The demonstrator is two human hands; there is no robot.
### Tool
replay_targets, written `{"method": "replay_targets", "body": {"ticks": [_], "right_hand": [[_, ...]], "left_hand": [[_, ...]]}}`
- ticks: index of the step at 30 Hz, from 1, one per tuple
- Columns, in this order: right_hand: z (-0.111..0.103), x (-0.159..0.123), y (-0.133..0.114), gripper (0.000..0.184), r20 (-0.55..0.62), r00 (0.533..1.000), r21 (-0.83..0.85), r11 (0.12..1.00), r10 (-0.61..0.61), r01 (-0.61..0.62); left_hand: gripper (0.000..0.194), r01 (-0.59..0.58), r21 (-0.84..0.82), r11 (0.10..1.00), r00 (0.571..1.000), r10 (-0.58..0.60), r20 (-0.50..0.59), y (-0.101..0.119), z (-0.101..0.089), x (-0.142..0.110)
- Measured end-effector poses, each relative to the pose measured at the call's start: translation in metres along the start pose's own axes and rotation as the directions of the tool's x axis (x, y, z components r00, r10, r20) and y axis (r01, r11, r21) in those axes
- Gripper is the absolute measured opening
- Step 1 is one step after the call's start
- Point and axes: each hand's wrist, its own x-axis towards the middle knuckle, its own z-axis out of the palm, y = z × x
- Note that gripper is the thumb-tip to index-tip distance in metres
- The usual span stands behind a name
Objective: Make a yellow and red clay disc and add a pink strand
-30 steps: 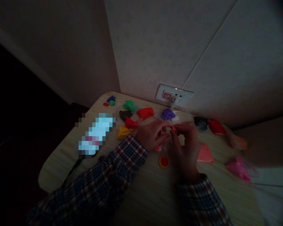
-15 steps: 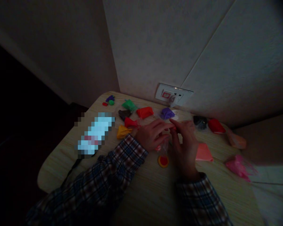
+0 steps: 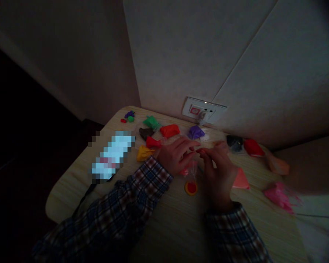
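Observation:
My left hand (image 3: 178, 155) is over the middle of the table, its fingers stretched forward and apart from the thumb; I see nothing held in it. Just to its right, my right hand (image 3: 219, 170) pinches thumb and forefinger together. A reddish speck shows at that pinch, too small and dark to name. Below and between the hands lies a small yellow disc with a red centre (image 3: 191, 188). A clear plastic bag with a pinkish-red lump (image 3: 184, 171) is partly hidden under my left hand. Beside my right wrist rests a flat salmon-coloured packet (image 3: 241, 179).
Bagged soft lumps line the table's back: green (image 3: 151, 122), brown (image 3: 146, 133), red (image 3: 170, 130), yellow (image 3: 144, 153), purple (image 3: 196, 132), black (image 3: 235, 142). A pink bag (image 3: 279, 195) lies right. Small purple and green pieces (image 3: 130, 116) sit back left, near a blurred lit phone (image 3: 112, 155).
My right hand has drawn slightly right, away from the left, so a gap shows between their fingertips. The left hand's fingers look a little straighter. The whole view has shifted slightly.

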Motion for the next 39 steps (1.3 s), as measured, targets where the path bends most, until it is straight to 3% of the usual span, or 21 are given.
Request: {"method": "replay_targets", "body": {"ticks": [7, 17, 26, 34, 39], "right_hand": [[0.002, 0.000, 0.000, 0.013, 0.099, 0.995, 0.059, 0.998, 0.018, -0.024], [0.002, -0.001, -0.005, 0.025, 0.145, 0.989, 0.091, 0.995, 0.032, -0.045], [0.004, -0.001, -0.006, 0.016, 0.233, 0.972, 0.193, 0.980, 0.007, -0.054], [0.006, -0.006, -0.005, 0.022, 0.247, 0.969, 0.274, 0.958, 0.011, -0.081], [0.001, -0.005, -0.024, 0.030, 0.207, 0.978, 0.352, 0.931, 0.019, -0.092]], "left_hand": [[0.027, 0.016, 0.005, 1.000, 0.999, -0.016, 0.036, -0.002, 0.000, 0.000], [0.019, -0.018, 0.029, 0.999, 0.995, 0.015, 0.098, -0.001, 0.003, -0.001], [0.016, -0.064, 0.020, 0.998, 0.992, 0.066, -0.108, -0.006, 0.002, 0.001], [0.011, -0.149, -0.019, 0.989, 0.958, 0.139, -0.250, -0.007, 0.000, 0.003], [0.011, -0.208, -0.030, 0.978, 0.932, 0.189, -0.310, 0.006, -0.008, 0.005]]}}
